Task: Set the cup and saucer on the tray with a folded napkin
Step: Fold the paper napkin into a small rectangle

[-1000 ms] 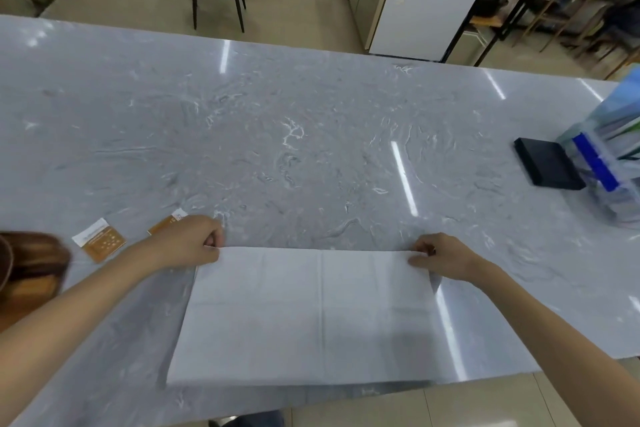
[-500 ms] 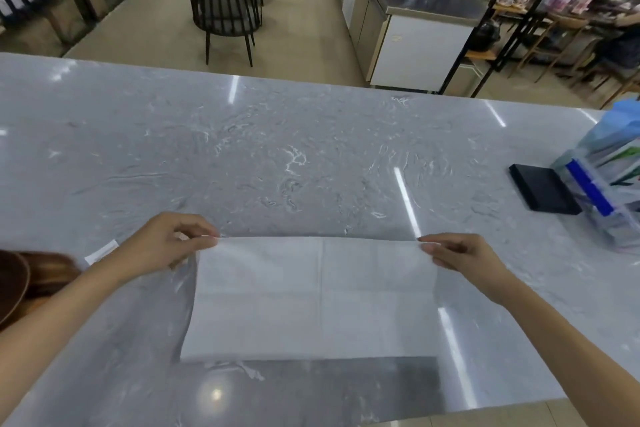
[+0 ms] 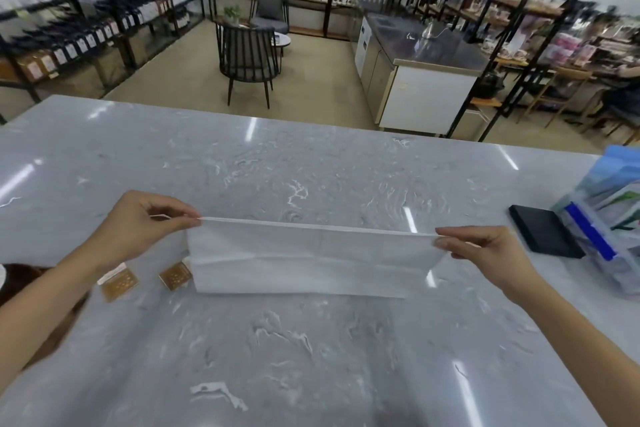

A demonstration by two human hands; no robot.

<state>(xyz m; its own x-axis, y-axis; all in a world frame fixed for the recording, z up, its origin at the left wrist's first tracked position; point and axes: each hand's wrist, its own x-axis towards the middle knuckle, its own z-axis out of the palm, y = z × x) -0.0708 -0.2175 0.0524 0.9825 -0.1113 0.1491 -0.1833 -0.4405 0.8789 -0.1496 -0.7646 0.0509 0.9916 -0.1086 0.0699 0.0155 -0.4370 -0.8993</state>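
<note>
A white napkin (image 3: 311, 258) hangs stretched between two hands at the middle of the frame, over a grey marble counter (image 3: 311, 357). The paper is thin, matte and slightly translucent, a long rectangle with a soft vertical crease near its centre and a horizontal fold line running across its lower half. Its top edge is pulled taut into a straight, narrow line; the bottom edge lies along the stone.

The left hand (image 3: 145, 225), at centre left, pinches the upper left corner between thumb and forefinger, the other fingers curled loosely behind. The right hand (image 3: 485, 250), at centre right, pinches the upper right corner the same way, thumb on top.

The counter is glossy, veined with white swirls and streaked with bright reflections of ceiling lights. At lower left of the napkin lie two small flat sachets (image 3: 119, 282), tan with white ends, one just beside the napkin's lower left corner. At the left edge a brown rounded wooden shape (image 3: 20, 274) is partly cut off by the frame and by the forearm; what it is cannot be told. At the right edge a flat black rectangular box (image 3: 543, 236) lies beside a clear plastic holder (image 3: 609, 225) filled with blue and white packets.

Beyond the counter, in the upper frame, stands a black slatted chair (image 3: 247, 59).
</note>
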